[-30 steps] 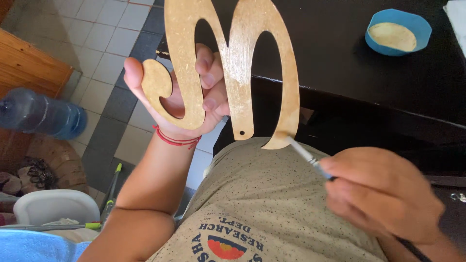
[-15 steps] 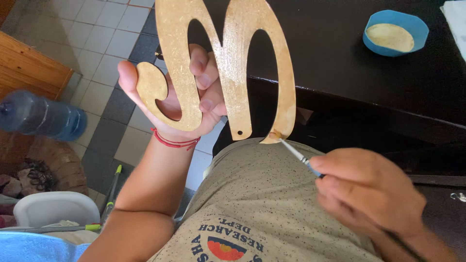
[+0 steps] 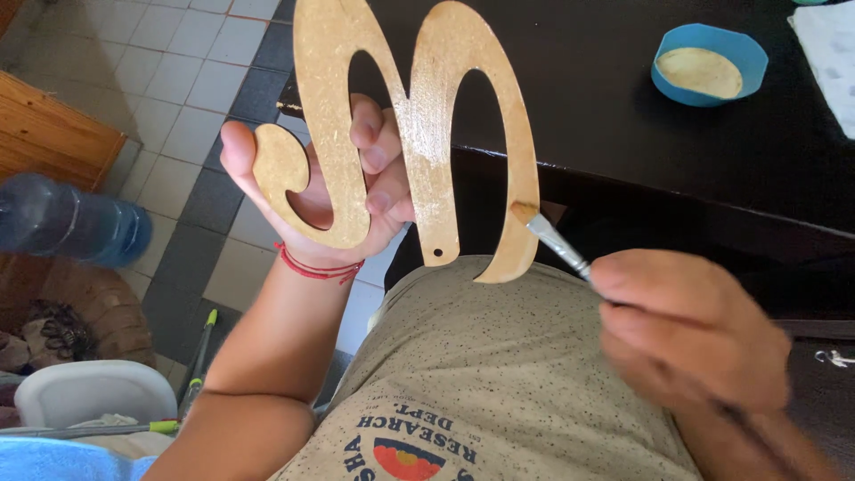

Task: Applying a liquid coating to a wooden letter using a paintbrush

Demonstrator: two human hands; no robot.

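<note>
Above tiled floor (image 3: 169, 134), wooden letter (image 3: 427, 134) stands upright, lengthwise vertical.

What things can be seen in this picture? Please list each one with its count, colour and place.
wooden letter cutout: 1, golden tan, held up at centre
paintbrush: 1, silver ferrule with tan bristles, tip on the cutout's right leg
bowl: 1, blue with cream paint inside, on the table at upper right
table: 1, black, upper right
water bottle: 1, blue, on the floor at left
wooden furniture: 1, brown, far left
tiled floor: grey and white, upper left
white tub: 1, lower left
red string bracelet: 1, on the left wrist
shirt: 1, beige speckled, bottom centre
left hand: grip on the cutout from behind
right hand: grip on the paintbrush
</note>
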